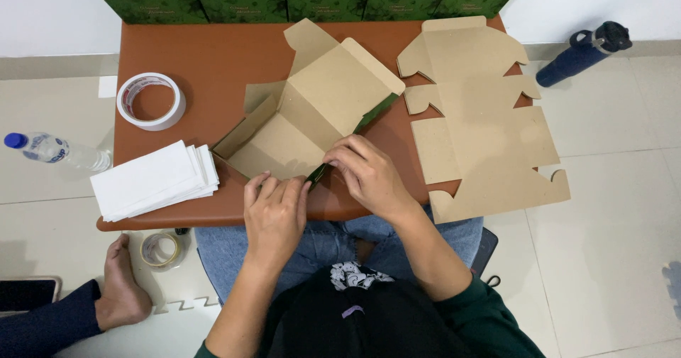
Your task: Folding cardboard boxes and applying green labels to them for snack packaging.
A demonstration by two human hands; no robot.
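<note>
Press your left hand (275, 205) flat on the near flap of the half-folded cardboard box (312, 113), which lies at the middle of the brown table (213, 60). Pinch the green-faced side edge between your right hand's (369, 173) fingers and crease along the scored line. A stack of flat box blanks (482, 117) lies right; white paper slips (152, 179) and a tape roll (151, 101) lie left.

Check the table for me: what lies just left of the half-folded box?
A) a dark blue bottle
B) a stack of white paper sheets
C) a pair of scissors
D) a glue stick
B: a fanned stack of white sheets lies on the brown table, left of the half-folded box that both hands touch.
</note>
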